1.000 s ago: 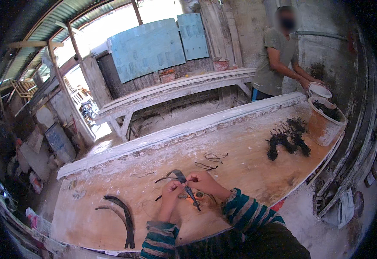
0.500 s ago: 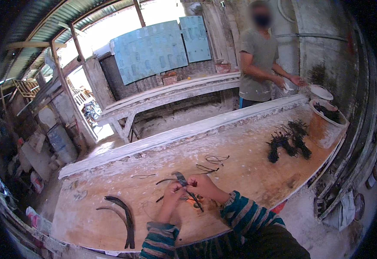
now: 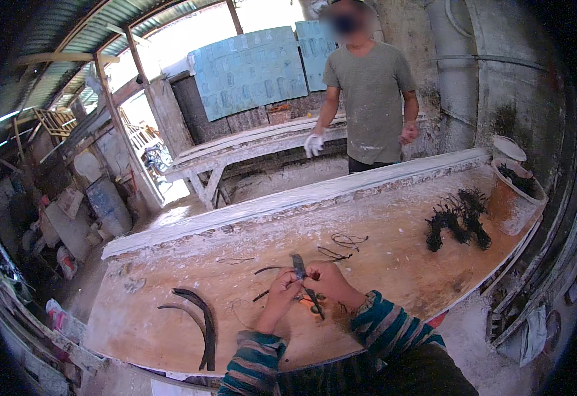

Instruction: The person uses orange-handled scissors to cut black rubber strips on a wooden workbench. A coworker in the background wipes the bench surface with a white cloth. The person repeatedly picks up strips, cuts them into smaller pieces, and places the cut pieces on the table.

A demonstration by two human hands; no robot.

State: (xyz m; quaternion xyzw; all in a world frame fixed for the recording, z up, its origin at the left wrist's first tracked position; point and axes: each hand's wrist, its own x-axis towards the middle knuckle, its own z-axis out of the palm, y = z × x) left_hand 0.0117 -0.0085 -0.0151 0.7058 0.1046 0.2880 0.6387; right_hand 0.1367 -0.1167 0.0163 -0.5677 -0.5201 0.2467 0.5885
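My left hand (image 3: 279, 301) and my right hand (image 3: 332, 284) meet over the wooden tabletop, fingers pinched together on a dark flat strip (image 3: 298, 264). Its upper end sticks up between my fingers; the part in the grip is hidden. Beneath my hands lie more thin dark pieces and an orange object (image 3: 311, 305), too covered to name. Left of them, two curved dark strips (image 3: 203, 323) rest on the board. Beyond my hands are several thin cord loops (image 3: 349, 241).
Bundles of black cord (image 3: 459, 221) lie at the right, beside a whitish-brown bucket (image 3: 517, 198) with dark stuff inside. A raised white ledge (image 3: 288, 202) runs along the table's far side. Behind it stands a person (image 3: 374, 99) with one white glove, before a second bench (image 3: 249, 146).
The co-worker has moved left and turned toward the table, hands now apart and lowered. The whole view has shifted slightly. My hands keep their pinch on the strip.
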